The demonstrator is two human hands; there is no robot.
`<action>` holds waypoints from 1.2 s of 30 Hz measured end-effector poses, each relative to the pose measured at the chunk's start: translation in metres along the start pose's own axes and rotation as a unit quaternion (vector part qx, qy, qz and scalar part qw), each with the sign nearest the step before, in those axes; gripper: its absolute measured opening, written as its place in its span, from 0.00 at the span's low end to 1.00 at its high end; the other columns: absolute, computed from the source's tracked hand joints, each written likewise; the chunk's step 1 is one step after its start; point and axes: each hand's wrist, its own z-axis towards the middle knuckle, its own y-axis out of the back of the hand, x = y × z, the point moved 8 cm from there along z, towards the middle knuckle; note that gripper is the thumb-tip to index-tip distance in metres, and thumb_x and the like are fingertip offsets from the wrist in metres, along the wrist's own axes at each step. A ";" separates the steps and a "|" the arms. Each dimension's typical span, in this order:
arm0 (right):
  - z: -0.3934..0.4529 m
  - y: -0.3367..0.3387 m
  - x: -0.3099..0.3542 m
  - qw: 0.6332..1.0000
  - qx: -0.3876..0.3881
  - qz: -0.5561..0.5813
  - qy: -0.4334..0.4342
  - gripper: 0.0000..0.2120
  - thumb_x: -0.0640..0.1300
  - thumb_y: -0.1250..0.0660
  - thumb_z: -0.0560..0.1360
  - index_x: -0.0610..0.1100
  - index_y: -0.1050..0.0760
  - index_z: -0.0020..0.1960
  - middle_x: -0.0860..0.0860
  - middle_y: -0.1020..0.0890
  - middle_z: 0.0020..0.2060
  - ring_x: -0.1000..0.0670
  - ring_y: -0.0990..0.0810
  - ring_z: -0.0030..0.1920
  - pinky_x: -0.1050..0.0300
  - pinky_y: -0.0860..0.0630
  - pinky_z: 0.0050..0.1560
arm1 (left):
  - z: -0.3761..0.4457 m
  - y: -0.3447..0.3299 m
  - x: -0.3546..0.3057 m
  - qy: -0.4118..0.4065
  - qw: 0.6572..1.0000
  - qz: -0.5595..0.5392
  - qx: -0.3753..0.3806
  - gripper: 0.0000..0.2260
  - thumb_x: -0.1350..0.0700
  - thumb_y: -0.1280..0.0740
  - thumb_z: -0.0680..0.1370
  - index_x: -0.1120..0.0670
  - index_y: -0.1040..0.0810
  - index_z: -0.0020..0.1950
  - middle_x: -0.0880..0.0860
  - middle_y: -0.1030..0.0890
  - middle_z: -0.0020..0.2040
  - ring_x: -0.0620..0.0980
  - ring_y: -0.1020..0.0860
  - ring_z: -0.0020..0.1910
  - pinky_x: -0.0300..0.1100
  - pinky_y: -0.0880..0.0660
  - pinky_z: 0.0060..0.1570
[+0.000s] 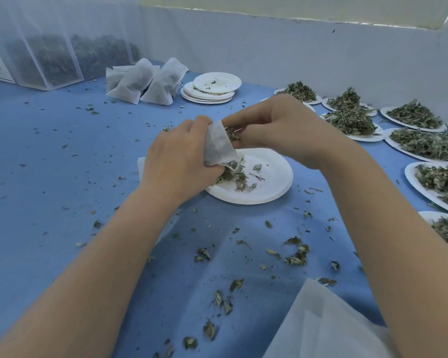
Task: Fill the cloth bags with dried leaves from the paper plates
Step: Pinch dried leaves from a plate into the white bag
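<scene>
My left hand [177, 157] grips a small white cloth bag [217, 146] above a white paper plate [269, 182] in the middle of the blue table. My right hand [272, 125] pinches dried leaves at the bag's open mouth. A small heap of dried leaves [234, 174] lies on that plate under the bag. Several filled cloth bags [145, 82] lie at the back left.
A stack of used paper plates [210, 89] stands behind the hands. Several plates heaped with dried leaves [424, 144] line the right side. Large mesh sacks of leaves [49, 58] stand at the far left. White cloth [321, 324] lies at the near edge. Loose leaf bits litter the blue cover [62, 177].
</scene>
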 end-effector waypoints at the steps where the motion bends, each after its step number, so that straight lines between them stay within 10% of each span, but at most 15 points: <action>1: -0.001 -0.001 -0.001 1.000 0.001 0.025 0.001 0.15 0.35 0.35 0.73 0.53 0.17 0.47 0.56 0.15 0.40 0.58 0.17 0.42 0.66 0.21 0.48 | 0.000 0.001 0.000 0.003 1.000 -0.011 -0.003 0.26 0.52 0.28 0.66 0.55 0.29 0.62 0.55 0.22 0.50 0.58 0.25 0.45 0.41 0.40 0.41; 5: 0.002 -0.004 -0.006 0.999 -0.050 -0.017 -0.007 0.10 0.44 0.27 0.70 0.60 0.18 0.39 0.59 0.17 0.31 0.58 0.19 0.35 0.55 0.23 0.32 | 0.000 0.005 -0.005 -0.010 0.999 -0.031 -0.018 0.25 0.53 0.27 0.65 0.57 0.27 0.61 0.57 0.21 0.50 0.59 0.24 0.44 0.42 0.39 0.41; 11: 0.012 -0.017 -0.005 0.996 -0.082 -0.031 0.011 0.05 0.40 0.31 0.72 0.40 0.17 0.43 0.56 0.26 0.26 0.61 0.33 0.24 0.72 0.39 0.24 | -0.002 0.007 -0.015 -0.045 0.998 -0.027 -0.026 0.22 0.55 0.25 0.64 0.64 0.24 0.53 0.61 0.20 0.42 0.61 0.23 0.36 0.45 0.36 0.38; 17: 0.008 -0.016 -0.006 0.998 -0.009 0.063 0.029 0.13 0.34 0.36 0.75 0.49 0.18 0.50 0.52 0.15 0.44 0.49 0.17 0.48 0.52 0.21 0.54 | 0.001 0.009 -0.007 -0.036 0.999 0.011 -0.004 0.20 0.55 0.26 0.67 0.62 0.24 0.55 0.61 0.21 0.43 0.62 0.25 0.38 0.45 0.39 0.37; 22: 0.013 -0.003 -0.035 0.988 -0.126 -0.080 -0.031 0.17 0.36 0.41 0.74 0.53 0.20 0.50 0.58 0.19 0.44 0.59 0.21 0.39 0.66 0.25 0.38 | 0.001 0.012 0.006 -0.003 0.999 0.033 -0.004 0.23 0.55 0.28 0.68 0.57 0.27 0.61 0.58 0.21 0.50 0.60 0.27 0.45 0.40 0.45 0.40; 27: 0.017 -0.049 -0.054 0.969 0.070 -0.232 -0.035 0.23 0.36 0.44 0.76 0.53 0.29 0.67 0.55 0.29 0.66 0.53 0.31 0.64 0.68 0.41 0.53 | 0.001 0.010 0.011 -0.001 0.999 0.034 0.008 0.23 0.53 0.30 0.68 0.56 0.28 0.62 0.57 0.22 0.52 0.60 0.27 0.46 0.38 0.49 0.38; 36: 0.012 -0.030 -0.056 0.965 0.054 -0.246 -0.078 0.17 0.51 0.37 0.75 0.59 0.28 0.63 0.54 0.28 0.52 0.53 0.29 0.52 0.60 0.36 0.49 | 0.002 0.005 0.019 0.021 0.999 0.028 0.021 0.25 0.53 0.28 0.68 0.55 0.30 0.63 0.57 0.22 0.52 0.59 0.26 0.46 0.40 0.44 0.40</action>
